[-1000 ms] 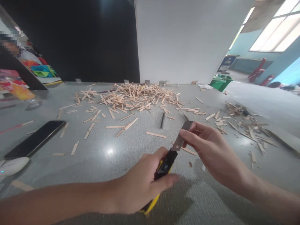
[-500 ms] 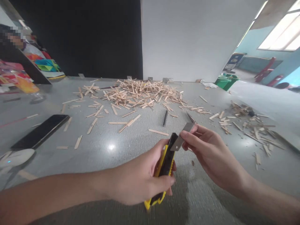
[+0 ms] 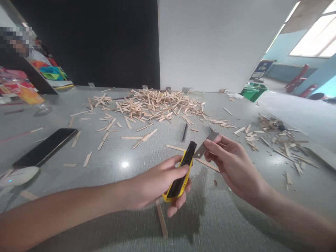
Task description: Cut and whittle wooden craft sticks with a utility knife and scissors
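Grey bench (image 3: 110, 175) is strewn with wooden sticks (image 3: 154, 105). Since a second ago the blade (image 3: 206, 147) has been drawn fully out of the yellow cutter (image 3: 181, 175). It is pinched in the right hand (image 3: 233, 164); the cutter is gripped closed-fisted in the left hand (image 3: 157, 182), near centre.

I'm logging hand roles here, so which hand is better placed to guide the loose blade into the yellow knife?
Probably the right hand: it pinches the blade beside the knife's tip, while the left hand is wrapped around the yellow knife.
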`<state>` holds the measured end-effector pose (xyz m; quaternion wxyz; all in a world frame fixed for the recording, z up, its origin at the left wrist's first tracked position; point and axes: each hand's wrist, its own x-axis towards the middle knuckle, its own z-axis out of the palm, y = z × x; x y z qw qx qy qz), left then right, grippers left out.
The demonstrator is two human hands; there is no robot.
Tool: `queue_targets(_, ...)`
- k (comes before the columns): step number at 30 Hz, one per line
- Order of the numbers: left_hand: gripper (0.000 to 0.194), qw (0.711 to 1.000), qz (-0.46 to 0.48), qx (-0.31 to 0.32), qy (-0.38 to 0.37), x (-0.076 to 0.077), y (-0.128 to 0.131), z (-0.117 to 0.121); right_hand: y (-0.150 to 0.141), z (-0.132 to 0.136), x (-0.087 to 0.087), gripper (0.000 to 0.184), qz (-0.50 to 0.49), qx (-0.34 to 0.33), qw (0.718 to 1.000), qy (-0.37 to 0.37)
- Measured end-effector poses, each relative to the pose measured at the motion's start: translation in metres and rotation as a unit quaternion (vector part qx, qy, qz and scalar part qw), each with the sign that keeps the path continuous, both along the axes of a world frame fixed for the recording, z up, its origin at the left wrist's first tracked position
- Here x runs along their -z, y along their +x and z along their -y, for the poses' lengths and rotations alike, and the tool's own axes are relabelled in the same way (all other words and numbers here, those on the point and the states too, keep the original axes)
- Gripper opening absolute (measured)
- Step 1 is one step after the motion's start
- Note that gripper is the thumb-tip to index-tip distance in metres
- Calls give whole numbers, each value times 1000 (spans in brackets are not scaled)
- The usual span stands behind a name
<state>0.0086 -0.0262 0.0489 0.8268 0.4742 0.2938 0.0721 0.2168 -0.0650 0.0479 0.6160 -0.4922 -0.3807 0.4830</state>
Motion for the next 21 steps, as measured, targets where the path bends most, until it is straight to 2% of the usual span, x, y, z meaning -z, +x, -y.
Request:
queue_targets(4,30,1000,-28,-9,-6,8,2,-5,2,-3,5,42,1,-9,1000,-10)
queue_targets(9,14,998,-43,-42,9,15,3,-9,3,-6,8,42,5,-5,1000,-13)
queue_targets(16,20,996,-24,-69,45,15,6,-11,3,-8,9,44,15,-5,1000,-22)
queue_targets(21,30,998,6,-47,46,16,5,-12,5,-8,10,43,20,-7,1000,-18)
